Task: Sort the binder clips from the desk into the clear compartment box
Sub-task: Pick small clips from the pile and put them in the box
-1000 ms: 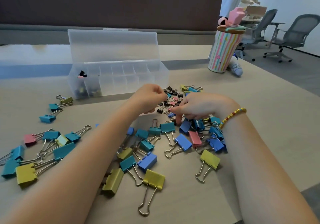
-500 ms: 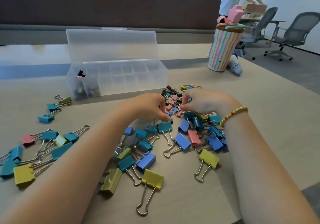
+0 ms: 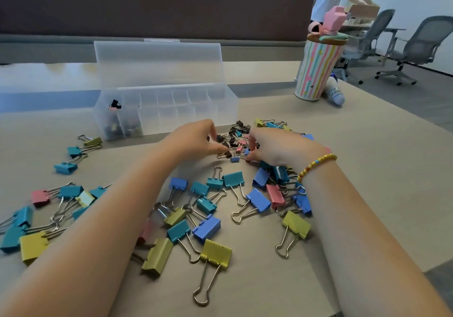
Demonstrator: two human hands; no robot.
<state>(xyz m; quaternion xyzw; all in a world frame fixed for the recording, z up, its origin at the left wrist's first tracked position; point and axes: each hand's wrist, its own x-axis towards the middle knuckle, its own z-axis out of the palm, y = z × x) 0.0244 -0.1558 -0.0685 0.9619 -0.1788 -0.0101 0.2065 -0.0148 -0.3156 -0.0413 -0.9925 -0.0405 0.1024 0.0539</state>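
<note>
Both hands' curled fingers (image 3: 215,148) pinch at small binder clips (image 3: 236,136); bottle (image 3: 336,94) label unreadable.

Big binder clips (image 3: 257,202), blue, teal, yellow and pink, lay scattered over the desk's (image 3: 367,182) near part; tiny black and pink clips (image 3: 235,136) sat piled mid-desk; the clear compartment box (image 3: 171,113) stood open toward the far edge, a few clips in its left compartments.
</note>
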